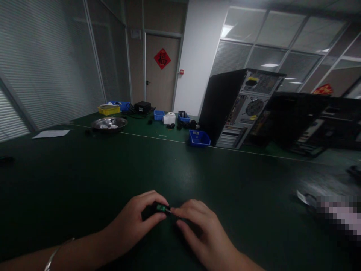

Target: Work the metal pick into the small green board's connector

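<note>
Near the front of the green table, my left hand [135,218] is closed, pinching a small green circuit board [161,208] between thumb and fingers. A dark part shows around the board. Just to the right, my right hand [203,229] is closed too, its fingertips meeting at the board's right end. A short, thin, pale metallic piece [168,210] shows between the two hands. What my right fingers grip is dark and mostly hidden, so I cannot name it.
Across the dark green table [113,165] stand a steel bowl [109,124], a paper sheet [51,133], a yellow bin [109,109] and a blue bin [199,138]. A black computer tower [225,107] rises at back right. A blurred, pixelated item [341,214] lies far right.
</note>
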The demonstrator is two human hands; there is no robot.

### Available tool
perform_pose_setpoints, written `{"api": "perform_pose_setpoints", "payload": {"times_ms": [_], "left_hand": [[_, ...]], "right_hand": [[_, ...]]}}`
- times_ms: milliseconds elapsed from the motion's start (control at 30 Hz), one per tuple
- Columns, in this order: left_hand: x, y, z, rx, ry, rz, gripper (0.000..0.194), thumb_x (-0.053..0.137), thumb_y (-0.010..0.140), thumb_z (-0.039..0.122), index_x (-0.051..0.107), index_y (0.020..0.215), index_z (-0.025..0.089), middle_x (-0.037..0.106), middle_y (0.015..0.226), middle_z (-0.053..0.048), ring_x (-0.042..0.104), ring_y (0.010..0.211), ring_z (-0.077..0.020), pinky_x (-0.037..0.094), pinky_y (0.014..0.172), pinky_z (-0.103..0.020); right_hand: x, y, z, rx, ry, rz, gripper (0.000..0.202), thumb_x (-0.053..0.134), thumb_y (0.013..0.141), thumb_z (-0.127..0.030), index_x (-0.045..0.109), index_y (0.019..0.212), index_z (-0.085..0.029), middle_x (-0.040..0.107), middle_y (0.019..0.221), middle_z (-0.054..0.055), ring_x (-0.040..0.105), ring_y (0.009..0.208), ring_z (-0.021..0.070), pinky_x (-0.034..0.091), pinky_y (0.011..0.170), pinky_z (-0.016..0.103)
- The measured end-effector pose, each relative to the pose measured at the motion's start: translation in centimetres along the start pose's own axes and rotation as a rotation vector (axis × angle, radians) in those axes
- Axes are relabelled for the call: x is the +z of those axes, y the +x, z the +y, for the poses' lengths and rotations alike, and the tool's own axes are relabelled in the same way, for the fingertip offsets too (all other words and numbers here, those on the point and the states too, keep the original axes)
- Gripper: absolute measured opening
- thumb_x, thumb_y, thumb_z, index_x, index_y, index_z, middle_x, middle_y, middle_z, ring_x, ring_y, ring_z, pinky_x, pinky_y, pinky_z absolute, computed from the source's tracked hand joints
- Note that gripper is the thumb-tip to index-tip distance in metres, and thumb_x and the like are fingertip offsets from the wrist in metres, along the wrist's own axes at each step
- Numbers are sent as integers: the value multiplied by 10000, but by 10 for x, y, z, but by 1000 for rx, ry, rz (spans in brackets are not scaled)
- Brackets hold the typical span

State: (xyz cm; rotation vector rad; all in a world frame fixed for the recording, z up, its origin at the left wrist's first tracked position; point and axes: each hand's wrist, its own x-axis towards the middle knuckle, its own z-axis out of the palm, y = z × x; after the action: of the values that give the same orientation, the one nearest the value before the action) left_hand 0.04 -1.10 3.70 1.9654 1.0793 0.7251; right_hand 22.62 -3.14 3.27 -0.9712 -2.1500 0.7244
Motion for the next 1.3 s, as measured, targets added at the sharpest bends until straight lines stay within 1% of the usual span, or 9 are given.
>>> {"api": "perform_pose_setpoints", "payload": {"times_ms": [167,300,433,633,800,933,1000,1167,1300], "left_hand": [[0,0,-5,67,-77,48,243,653,870,116,718,1052,263,712,1020,-3,662,975,-194,503,872,-296],[0,-1,-8,82,-108,69,265,675,848,114,747,1040,281,742,953,-8,688,901,-199,524,820,-297],[2,0,-10,143,-275,70,271,680,829,86,783,970,292,766,927,-15,711,883,-207,547,806,-304],[11,6,-18,100,-611,103,253,772,754,91,813,876,308,759,856,-1,717,833,-197,548,765,-291],[11,4,-19,-5,-683,96,160,799,750,181,806,888,261,730,842,-6,680,801,-193,535,703,-288],[3,2,-14,-63,-516,102,133,679,857,232,758,964,230,717,909,-15,659,891,-216,516,801,-343],[-1,2,-10,-31,-359,24,159,593,912,218,737,978,234,695,916,-14,648,909,-217,500,828,-352],[-4,1,3,177,48,-277,222,520,947,138,692,1002,267,660,1014,-33,574,1022,-231,461,913,-352],[-4,0,10,188,197,-325,252,516,942,116,689,1003,289,603,1130,-45,537,1087,-248,453,953,-365]], "right_hand": [[-1,-1,-1,-14,-3,19,280,549,939,-148,674,1155,-275,706,1000,55,638,894,215,481,782,352],[0,2,1,-37,-29,27,281,557,923,-133,680,1138,-265,711,976,63,648,872,217,488,766,347],[2,4,4,-96,1,61,291,579,893,-117,683,1121,-264,723,951,70,665,839,215,501,733,332],[5,3,8,-177,62,151,351,611,846,-96,680,1132,-287,728,903,70,684,803,217,517,698,324],[5,3,8,-168,81,151,320,606,860,-101,685,1124,-264,731,926,79,684,836,216,520,715,323],[3,1,6,-119,90,166,339,602,879,-101,673,1161,-275,727,967,64,676,880,210,511,768,338],[2,0,5,-102,89,179,348,598,890,-99,664,1179,-282,726,982,56,672,891,206,505,781,341],[2,-2,3,-49,103,159,288,600,899,-105,686,1135,-247,730,983,62,670,901,207,500,798,339],[2,-2,2,-51,121,167,321,600,912,-110,678,1176,-277,724,980,44,665,894,195,499,797,326]]}}
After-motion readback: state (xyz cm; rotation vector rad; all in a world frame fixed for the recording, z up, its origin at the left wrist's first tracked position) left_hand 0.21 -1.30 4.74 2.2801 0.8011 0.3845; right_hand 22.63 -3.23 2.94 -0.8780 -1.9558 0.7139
